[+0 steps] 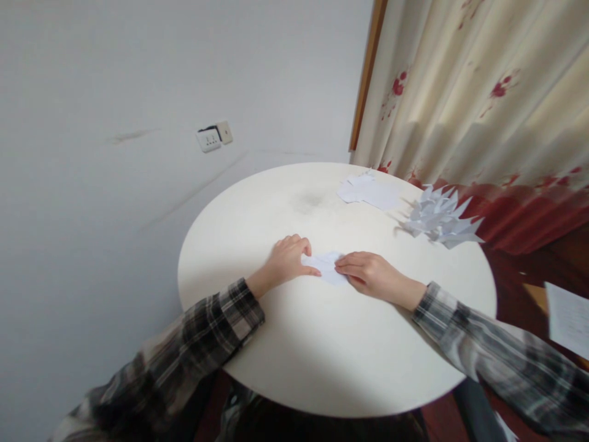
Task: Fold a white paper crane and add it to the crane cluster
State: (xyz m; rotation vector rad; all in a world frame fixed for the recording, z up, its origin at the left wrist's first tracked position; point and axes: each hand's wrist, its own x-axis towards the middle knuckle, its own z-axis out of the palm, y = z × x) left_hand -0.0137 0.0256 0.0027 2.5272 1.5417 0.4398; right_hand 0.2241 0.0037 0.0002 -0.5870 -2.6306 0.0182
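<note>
A small piece of folded white paper (327, 268) lies on the round white table (340, 356), between my two hands. At its left end, my left hand (289, 259) has the thumb along the near side and curled fingers on the far side, gripping the edge. My right hand (365, 272) presses its bunched fingers on the paper's right end, hiding that corner. The exact folds are too faint to make out.
Several folded paper cranes (439, 218) stand clustered at the table's right rear. Flat white paper sheets (368, 191) lie at the back. A wall with a socket (210, 140) borders the left; a patterned curtain (460, 92) hangs at right.
</note>
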